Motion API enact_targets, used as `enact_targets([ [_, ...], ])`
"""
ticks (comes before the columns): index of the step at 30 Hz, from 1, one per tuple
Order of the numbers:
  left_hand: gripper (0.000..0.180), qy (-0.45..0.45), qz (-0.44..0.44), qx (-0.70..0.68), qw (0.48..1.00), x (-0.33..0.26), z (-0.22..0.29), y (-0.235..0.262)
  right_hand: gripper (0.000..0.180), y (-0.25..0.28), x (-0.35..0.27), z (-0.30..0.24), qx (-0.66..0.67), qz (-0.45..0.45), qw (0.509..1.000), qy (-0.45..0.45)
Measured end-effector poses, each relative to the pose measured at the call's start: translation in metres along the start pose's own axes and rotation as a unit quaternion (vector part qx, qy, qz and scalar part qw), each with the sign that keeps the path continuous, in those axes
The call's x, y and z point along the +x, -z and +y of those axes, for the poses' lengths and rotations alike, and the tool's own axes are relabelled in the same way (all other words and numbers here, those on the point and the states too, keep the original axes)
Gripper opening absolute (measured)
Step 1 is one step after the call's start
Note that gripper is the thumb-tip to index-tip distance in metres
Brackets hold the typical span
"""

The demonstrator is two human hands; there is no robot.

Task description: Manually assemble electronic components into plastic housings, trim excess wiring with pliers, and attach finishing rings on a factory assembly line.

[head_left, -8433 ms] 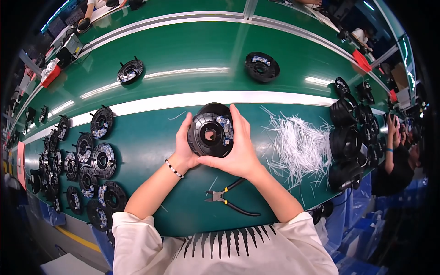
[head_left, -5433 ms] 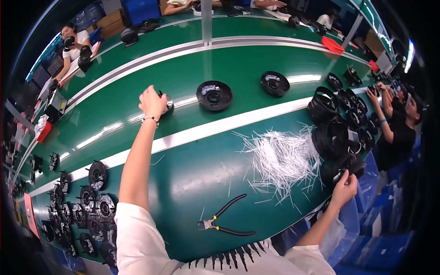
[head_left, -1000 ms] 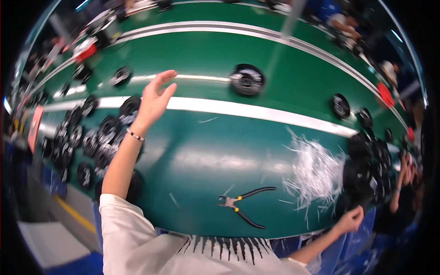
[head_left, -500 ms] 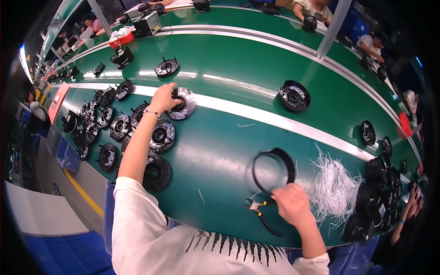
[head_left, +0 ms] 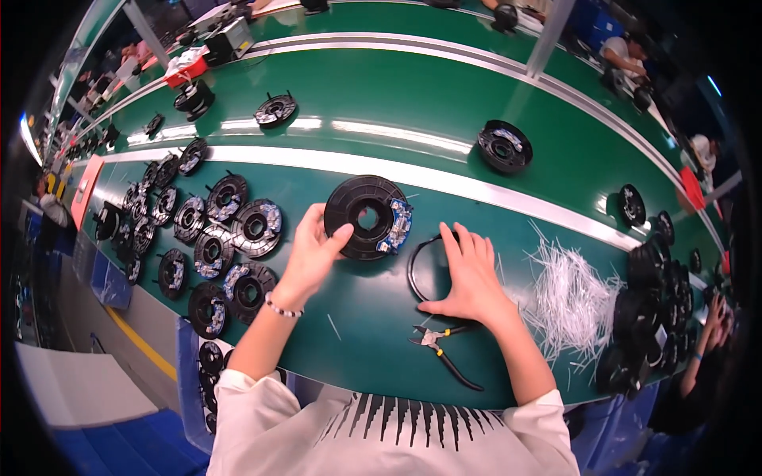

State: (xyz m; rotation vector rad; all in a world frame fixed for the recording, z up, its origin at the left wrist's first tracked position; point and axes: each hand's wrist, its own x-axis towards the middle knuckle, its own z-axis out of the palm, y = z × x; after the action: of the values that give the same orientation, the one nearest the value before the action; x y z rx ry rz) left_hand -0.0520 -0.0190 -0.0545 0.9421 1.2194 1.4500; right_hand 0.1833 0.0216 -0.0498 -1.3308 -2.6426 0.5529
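Note:
In my left hand is a round black plastic disc with a hole in its middle, held up over the table. My thumb presses its near left edge. A blue circuit board sits along the disc's right side. My right hand spans a black ring, thumb at the near side and fingers at the far side. Part of the ring is hidden behind that hand. Just below it, cutting pliers with black and yellow handles lie with jaws apart.
Several similar black discs with boards cover the table's left side. A heap of thin white strips lies to the right, beside stacked black parts. Beyond a pale rail, a green belt carries more parts. Other people sit farther off.
My left hand has brought a disc from the far left towards the middle and raised it. My right hand has moved up and left with the ring, its fingers now spread across it.

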Motion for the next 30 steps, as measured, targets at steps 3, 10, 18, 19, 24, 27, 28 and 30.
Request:
enact_targets([
  [3,0.032,-0.007,0.006,-0.036,0.999,-0.016,-0.007,-0.017,0.11,-0.006,-0.002,0.014,0.11,0.095,0.989,-0.013],
  [10,0.051,-0.048,-0.051,-0.09,0.993,-0.031,-0.052,-0.061,0.102,-0.01,-0.011,0.001,0.523,0.246,0.816,-0.013],
  [18,0.06,0.239,-0.319,-0.447,0.801,-0.026,-0.045,-0.042,0.112,-0.018,-0.017,-0.024,0.321,0.201,0.925,0.018],
  [19,0.057,0.303,-0.236,-0.49,0.782,-0.025,-0.039,-0.045,0.113,-0.019,-0.017,-0.027,0.297,0.205,0.932,0.03],
  [24,0.051,0.239,-0.148,-0.376,0.883,-0.024,-0.041,-0.049,0.114,-0.018,-0.016,-0.033,0.285,0.148,0.946,0.04],
  [27,0.053,0.274,-0.145,-0.381,0.871,-0.023,-0.038,-0.052,0.115,-0.016,-0.016,-0.034,0.272,0.128,0.953,0.051],
  [28,0.053,0.292,-0.123,-0.386,0.866,-0.025,-0.039,-0.053,0.115,-0.015,-0.016,-0.037,0.232,0.124,0.963,0.058],
  [30,0.063,0.307,-0.12,-0.385,0.862,-0.026,-0.044,-0.05,0.115,-0.02,-0.015,-0.044,0.166,0.128,0.976,0.063],
])
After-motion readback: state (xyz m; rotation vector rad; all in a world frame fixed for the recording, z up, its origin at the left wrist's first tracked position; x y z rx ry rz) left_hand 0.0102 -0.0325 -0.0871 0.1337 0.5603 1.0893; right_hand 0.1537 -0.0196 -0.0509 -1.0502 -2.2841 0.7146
